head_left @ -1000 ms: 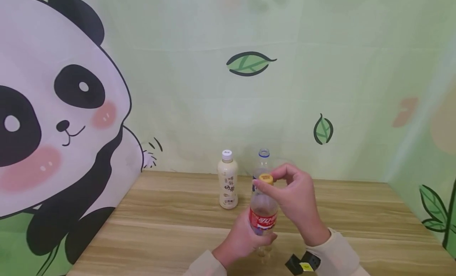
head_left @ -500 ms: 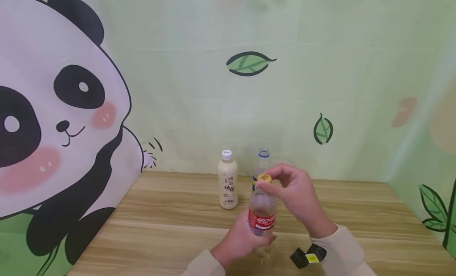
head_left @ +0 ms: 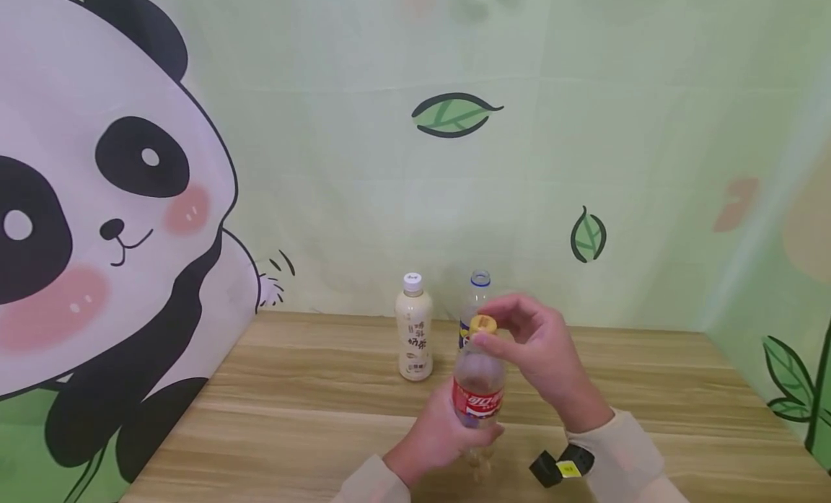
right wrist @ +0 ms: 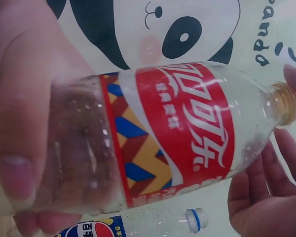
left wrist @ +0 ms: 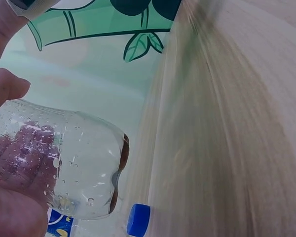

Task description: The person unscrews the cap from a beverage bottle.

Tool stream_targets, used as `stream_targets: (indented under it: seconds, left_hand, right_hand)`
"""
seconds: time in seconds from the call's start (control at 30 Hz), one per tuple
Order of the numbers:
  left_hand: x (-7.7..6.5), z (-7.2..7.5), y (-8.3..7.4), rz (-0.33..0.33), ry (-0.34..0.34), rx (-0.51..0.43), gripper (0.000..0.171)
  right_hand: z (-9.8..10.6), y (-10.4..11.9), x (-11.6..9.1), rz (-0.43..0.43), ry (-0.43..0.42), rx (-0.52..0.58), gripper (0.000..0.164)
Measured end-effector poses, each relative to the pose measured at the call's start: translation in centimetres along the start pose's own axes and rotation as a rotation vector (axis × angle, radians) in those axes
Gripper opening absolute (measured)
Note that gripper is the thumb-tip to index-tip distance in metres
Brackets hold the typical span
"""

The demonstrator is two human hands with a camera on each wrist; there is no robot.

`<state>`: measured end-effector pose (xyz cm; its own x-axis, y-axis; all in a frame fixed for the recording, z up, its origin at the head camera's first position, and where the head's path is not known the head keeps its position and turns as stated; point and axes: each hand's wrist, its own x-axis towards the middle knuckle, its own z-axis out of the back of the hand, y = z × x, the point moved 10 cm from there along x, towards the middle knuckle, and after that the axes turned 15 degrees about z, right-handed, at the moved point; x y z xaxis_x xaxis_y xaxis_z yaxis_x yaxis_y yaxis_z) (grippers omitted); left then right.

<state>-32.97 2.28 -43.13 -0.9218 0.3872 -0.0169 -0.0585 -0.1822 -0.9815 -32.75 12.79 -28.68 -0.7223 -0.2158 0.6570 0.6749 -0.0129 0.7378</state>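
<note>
My left hand [head_left: 431,439] grips the lower part of a clear cola bottle [head_left: 479,400] with a red label, held nearly upright above the table. At its top is a yellow cap [head_left: 482,322], pinched between the thumb and fingers of my right hand [head_left: 544,355]. The right wrist view shows the cap [right wrist: 287,103] sitting on the bottle neck, with a fingertip and thumb at its sides. In the left wrist view the clear bottle base [left wrist: 89,163] has droplets inside and brown at the bottom edge.
A cream milk tea bottle [head_left: 414,337] with a white cap stands behind. Beside it, partly hidden by the hand, is a capless clear bottle [head_left: 479,295] with a blue label. A blue cap [left wrist: 138,220] lies on the wooden table [head_left: 292,416]. A panda-print cloth [head_left: 363,200] hangs behind.
My right hand has turned a little at the cap, its wrist shifting right. The cap's printed top has turned with it. The left hand and bottle stay nearly still.
</note>
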Motion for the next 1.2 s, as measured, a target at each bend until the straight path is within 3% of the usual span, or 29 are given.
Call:
stream_targets:
  seconds: [0.27, 0.53, 1.0, 1.2]
  left_hand:
    - [0.1, 0.1, 0.0, 0.0, -0.011, 0.026, 0.06]
    - [-0.1, -0.1, -0.2, -0.028, 0.0, 0.015, 0.06]
    - [0.1, 0.2, 0.0, -0.023, 0.027, 0.004, 0.06]
    - [0.1, 0.1, -0.1, -0.027, 0.061, 0.005, 0.058]
  right_hand:
    - [0.5, 0.7, -0.3, -0.003, -0.179, -0.099, 0.036]
    - [0.5, 1.2, -0.3, 0.013, -0.219, -0.131, 0.028]
    - [0.4, 0.3, 0.0, -0.064, -0.094, -0.154, 0.026]
    - [0.0, -0.5, 0.4, -0.06, 0.004, -0.061, 0.025]
